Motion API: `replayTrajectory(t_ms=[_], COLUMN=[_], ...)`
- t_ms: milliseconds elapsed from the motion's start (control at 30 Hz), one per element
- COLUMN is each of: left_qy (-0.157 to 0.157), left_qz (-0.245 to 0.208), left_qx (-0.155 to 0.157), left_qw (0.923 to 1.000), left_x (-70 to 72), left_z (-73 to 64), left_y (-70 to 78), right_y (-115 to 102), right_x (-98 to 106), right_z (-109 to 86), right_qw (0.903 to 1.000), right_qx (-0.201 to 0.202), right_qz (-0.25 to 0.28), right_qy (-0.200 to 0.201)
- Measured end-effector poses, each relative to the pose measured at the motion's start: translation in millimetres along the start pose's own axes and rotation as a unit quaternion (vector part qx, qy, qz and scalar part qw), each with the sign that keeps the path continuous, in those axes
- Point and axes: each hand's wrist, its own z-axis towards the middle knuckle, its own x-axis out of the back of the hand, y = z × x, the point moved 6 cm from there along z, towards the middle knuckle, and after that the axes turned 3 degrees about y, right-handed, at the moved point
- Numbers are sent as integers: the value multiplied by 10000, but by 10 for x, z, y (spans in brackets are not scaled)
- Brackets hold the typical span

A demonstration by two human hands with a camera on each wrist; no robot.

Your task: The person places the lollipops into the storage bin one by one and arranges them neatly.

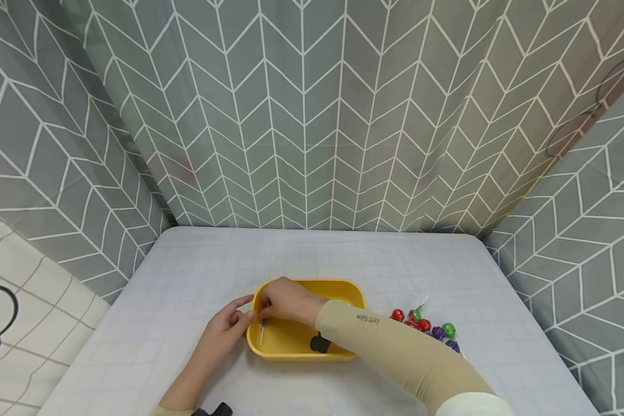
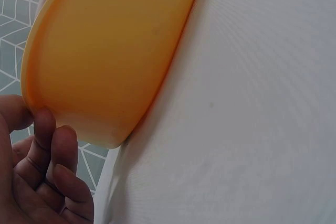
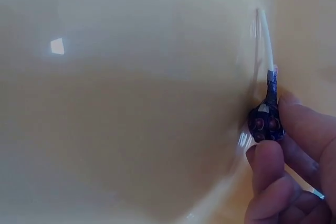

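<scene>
A yellow plastic basin (image 1: 312,357) stands on the table. Inside it, at the left end, my right hand (image 1: 286,300) pinches a purple-wrapped lollipop (image 3: 265,121) between thumb and fingers. The lollipop's white stick (image 3: 268,40) points away from the hand, along the basin's wall; in the head view the stick shows below the fingers. My left hand (image 1: 229,323) is at the outside of the basin's left end. Its thumb and index finger grip the rim, and the other fingers curl beside the wall (image 2: 110,61) in the left wrist view.
To the right of the basin lies a group of lollipops in red (image 1: 397,315), green (image 1: 449,330) and purple (image 1: 438,333) wrappers, partly behind the right sleeve (image 1: 395,352). A white cloth (image 1: 197,254) covers the table, with patterned grey curtains (image 1: 312,115) behind and at the sides.
</scene>
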Motion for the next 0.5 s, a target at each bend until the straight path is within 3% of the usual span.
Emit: replayTrajectory(t_ms=[500], left_qy=[78], left_qz=[53], left_qx=[-53], left_qw=[9999], left_x=[3], left_z=[0], left_y=[-3], right_y=[34], right_x=[0], right_z=[-2], right_qw=[10000], right_qx=[-86], right_qz=[22], right_qy=[-34])
